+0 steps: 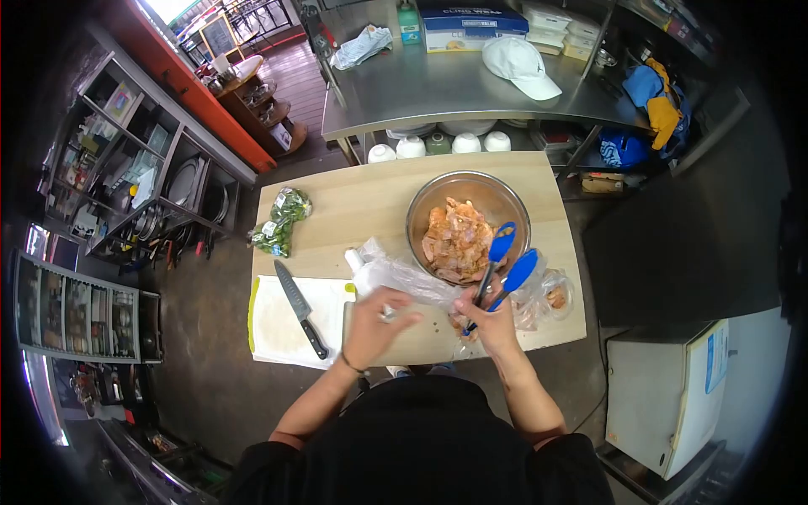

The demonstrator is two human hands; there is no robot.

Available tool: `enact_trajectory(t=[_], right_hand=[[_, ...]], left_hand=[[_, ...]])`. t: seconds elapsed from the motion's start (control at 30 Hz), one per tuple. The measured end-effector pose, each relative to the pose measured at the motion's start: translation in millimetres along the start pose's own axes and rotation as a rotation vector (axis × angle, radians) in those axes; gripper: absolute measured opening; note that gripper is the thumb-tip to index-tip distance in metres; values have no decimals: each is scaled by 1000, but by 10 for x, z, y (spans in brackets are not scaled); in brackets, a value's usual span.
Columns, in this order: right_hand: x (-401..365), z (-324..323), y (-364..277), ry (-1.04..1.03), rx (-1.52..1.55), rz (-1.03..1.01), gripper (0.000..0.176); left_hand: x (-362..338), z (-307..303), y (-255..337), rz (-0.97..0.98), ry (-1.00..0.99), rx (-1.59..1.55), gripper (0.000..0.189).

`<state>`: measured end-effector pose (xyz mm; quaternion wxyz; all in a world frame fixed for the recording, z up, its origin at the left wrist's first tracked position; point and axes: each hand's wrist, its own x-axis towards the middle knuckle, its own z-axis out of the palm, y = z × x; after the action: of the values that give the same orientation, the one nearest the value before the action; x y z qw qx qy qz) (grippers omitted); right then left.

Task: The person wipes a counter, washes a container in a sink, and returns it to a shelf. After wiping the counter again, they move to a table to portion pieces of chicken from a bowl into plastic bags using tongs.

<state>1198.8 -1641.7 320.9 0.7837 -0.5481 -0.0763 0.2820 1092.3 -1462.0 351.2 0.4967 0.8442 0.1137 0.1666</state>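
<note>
My right hand grips tongs with blue tips, which spread apart over the near edge of a steel bowl. Pieces of orange-coated raw meat fill the bowl. My left hand is held over the table's near side, thumb and fingers apart, with a whitish bit showing in the gap. Just beyond it, a clear plastic bag lies crumpled against the bowl. Left of that hand, a knife rests on a white cutting board.
Bagged green vegetables lie at the table's far left. Right of the bowl is a clear container with some meat. Behind, a steel counter holds a white cap and a cling wrap box. A white cabinet stands at right.
</note>
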Motion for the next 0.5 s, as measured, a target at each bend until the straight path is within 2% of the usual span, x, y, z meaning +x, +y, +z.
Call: enact_trajectory(t=[0.03,0.1,0.2,0.33,0.43,0.47,0.5], right_hand=[[-14,54,19,-7,0,0,47],[-30,127,33,-70,-12,29,47],[-30,140,-11,-61,-3,-18,46],[-26,52,-64,-67,41,-37,46],[-29,-33,-32,-16,-21,-67,43],[-17,-74,37,-16,-21,-67,43],[-2,-121,147,32,-158,-124,42]], left_hand=[[4,128,45,0,7,3,28],[6,315,80,-124,-127,-90,23],[8,361,7,-155,-55,-212,17],[9,246,-147,-196,-58,-237,12],[4,194,-367,-294,-70,-418,9],[13,176,-402,-349,-117,-611,8],[18,168,-417,-402,-164,-804,8]])
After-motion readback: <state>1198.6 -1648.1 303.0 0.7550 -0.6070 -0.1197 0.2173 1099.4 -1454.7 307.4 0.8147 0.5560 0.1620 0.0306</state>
